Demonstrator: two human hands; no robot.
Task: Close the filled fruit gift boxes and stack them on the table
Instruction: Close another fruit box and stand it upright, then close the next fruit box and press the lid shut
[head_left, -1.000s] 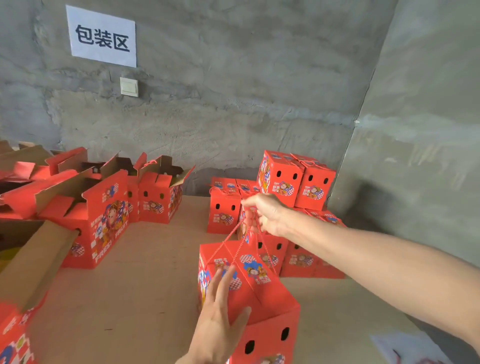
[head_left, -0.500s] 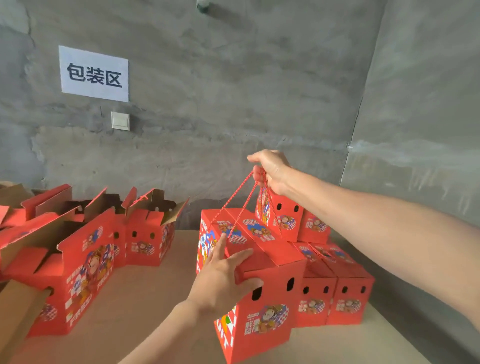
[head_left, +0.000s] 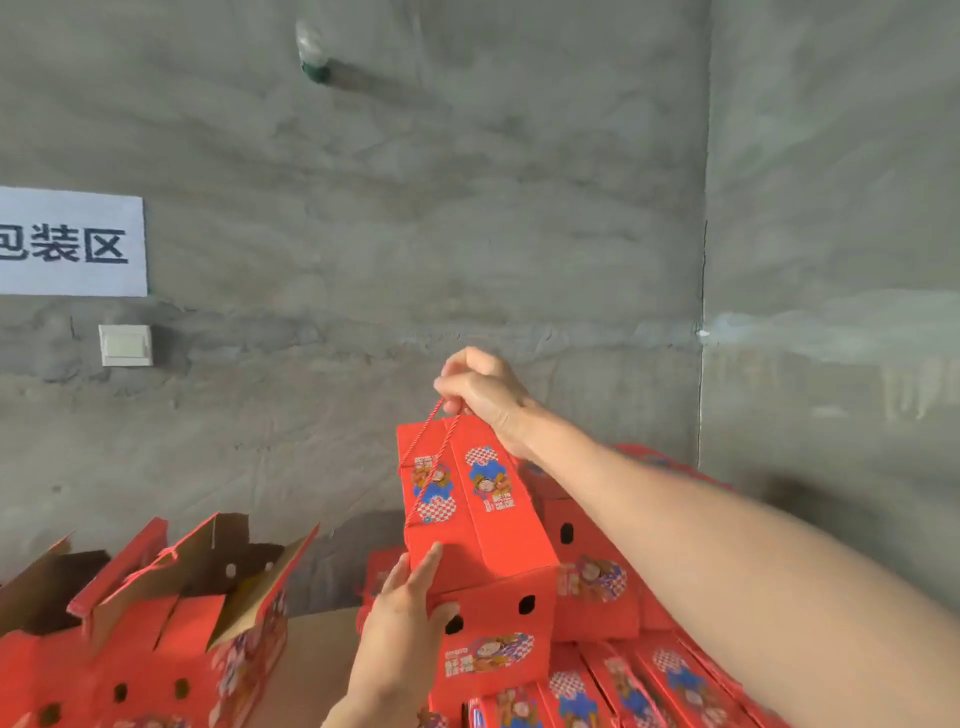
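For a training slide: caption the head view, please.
Right hand holds a closed box up by its cord; left hand steadies its side at the stack.

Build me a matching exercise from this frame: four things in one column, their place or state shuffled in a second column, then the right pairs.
Column one
1. right hand
2. left hand
3. white sign
4. open box

Column two
A. flaps standing up, at the lower left
B. grips the red rope handle above the closed box
C. fingers straight against the closed box's side
D. on the concrete wall, above the switch

Pairs: 1-B, 2-C, 3-D, 4-A
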